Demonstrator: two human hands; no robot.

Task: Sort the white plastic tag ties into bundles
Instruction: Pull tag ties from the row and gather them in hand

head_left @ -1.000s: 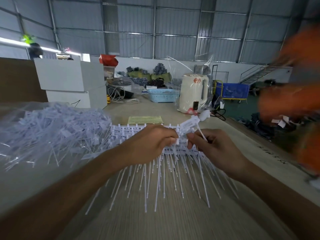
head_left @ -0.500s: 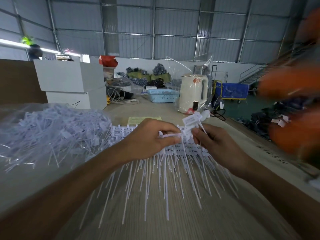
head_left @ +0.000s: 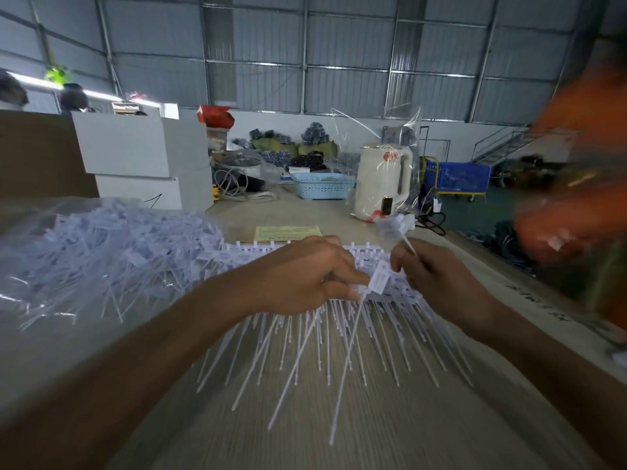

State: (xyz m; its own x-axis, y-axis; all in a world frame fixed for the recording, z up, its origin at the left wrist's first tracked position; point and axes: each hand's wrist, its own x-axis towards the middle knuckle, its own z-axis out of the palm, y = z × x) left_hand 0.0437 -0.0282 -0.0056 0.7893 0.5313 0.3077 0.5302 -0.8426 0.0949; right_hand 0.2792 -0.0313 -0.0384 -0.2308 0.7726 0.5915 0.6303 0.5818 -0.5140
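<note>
A flat row of white tag ties (head_left: 342, 337) lies on the table with its tails fanned toward me. My left hand (head_left: 305, 276) rests on the row's heads and pinches one tie (head_left: 378, 281) by its tag, its tail hanging down over the fan. My right hand (head_left: 437, 276) pinches a second tie (head_left: 395, 228) that sticks up and away, tag end topmost. A big loose heap of ties (head_left: 101, 252) sits in clear plastic at the left.
White boxes (head_left: 142, 157) stack behind the heap. A yellow slip (head_left: 288, 233), a blue basket (head_left: 322, 186) and a bagged white kettle (head_left: 383, 181) stand farther back. A blurred person in orange (head_left: 576, 184) moves at the right table edge.
My left hand has pulled one tie out of the cluster between my hands and down over the row. My right hand keeps the other tie raised. The orange figure has shifted.
</note>
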